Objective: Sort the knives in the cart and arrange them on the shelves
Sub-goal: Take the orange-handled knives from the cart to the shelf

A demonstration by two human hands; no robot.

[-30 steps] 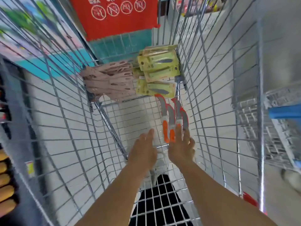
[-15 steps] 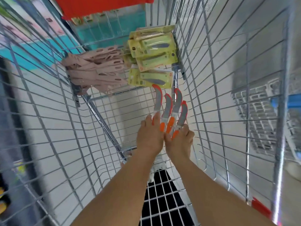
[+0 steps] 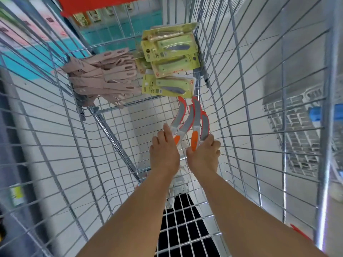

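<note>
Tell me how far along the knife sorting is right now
Early stage. Nothing looks shelved yet. In hand: the left hand and right hand are gathering the four orange knives. Still left in the cart: the pink knives and green packaged knives.

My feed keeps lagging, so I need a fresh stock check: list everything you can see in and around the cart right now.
Curved knives: four, grey blades with orange edges and handles, on the cart floor, near right.
Packaged knives: several overlapping, yellow-green cards, far right corner.
Pink knives: a pile, count unclear, pale pink, far left corner.
Cart: one, silver wire.
Second cart: one, silver with a blue part, outside on the right.
Red sign: one, beyond the far end.
Left hand: fingers on the two left curved knives.
Right hand: grips the right curved knives' handles.
</note>
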